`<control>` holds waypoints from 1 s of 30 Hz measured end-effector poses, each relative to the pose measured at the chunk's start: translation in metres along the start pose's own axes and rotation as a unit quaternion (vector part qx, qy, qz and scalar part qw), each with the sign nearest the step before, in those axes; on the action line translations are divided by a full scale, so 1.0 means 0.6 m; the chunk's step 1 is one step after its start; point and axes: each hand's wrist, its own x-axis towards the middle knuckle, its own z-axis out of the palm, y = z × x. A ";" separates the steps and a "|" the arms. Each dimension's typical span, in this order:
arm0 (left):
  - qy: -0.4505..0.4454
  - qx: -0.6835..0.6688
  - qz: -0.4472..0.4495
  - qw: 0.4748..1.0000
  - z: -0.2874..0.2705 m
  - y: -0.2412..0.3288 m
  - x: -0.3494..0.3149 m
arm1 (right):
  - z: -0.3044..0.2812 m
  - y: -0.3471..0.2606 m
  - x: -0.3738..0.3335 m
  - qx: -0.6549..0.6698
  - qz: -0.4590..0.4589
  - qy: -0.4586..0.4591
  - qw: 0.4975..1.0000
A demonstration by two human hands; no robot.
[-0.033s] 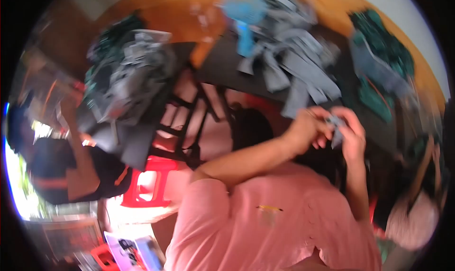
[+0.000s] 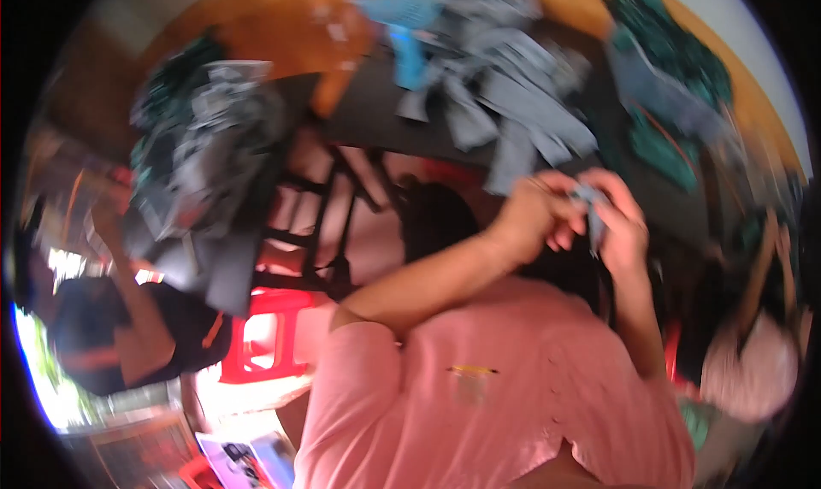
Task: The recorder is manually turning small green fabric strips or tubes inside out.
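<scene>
My left hand (image 2: 537, 217) and my right hand (image 2: 623, 228) are close together at the near edge of the dark table, in front of my chest. Between their fingertips they pinch a small piece of grey fabric (image 2: 596, 220), its lower end hanging down by the right palm. Fingers of both hands are curled, and blur hides fine detail. Just beyond them, long grey fabric strips (image 2: 534, 91) lie in a loose heap, some ends hanging over the table edge. A light-blue handheld fan (image 2: 409, 55) with a round head sits left of the heap.
At the right stands a bin (image 2: 654, 91) with dark green fabric. On the left table is a clear plastic container (image 2: 192, 181) piled with grey and green pieces. A red stool (image 2: 286, 331) stands below. Co-workers sit left (image 2: 111, 326) and right (image 2: 748, 365).
The whole view has shifted, so the table and its heaps appear slightly farther left and mostly higher. Both hands still pinch the grey fabric piece.
</scene>
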 end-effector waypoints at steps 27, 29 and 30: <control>-0.371 -0.240 -0.237 0.865 -0.053 -0.070 -0.024 | -0.036 0.063 -0.057 -0.157 -0.048 -0.045 0.985; -0.396 -0.273 -0.199 0.854 -0.066 -0.088 -0.012 | -0.044 0.027 -0.057 -0.210 -0.121 -0.006 0.970; -0.397 -0.273 -0.203 0.852 -0.063 -0.088 -0.011 | -0.047 0.010 -0.059 -0.240 -0.166 0.003 0.956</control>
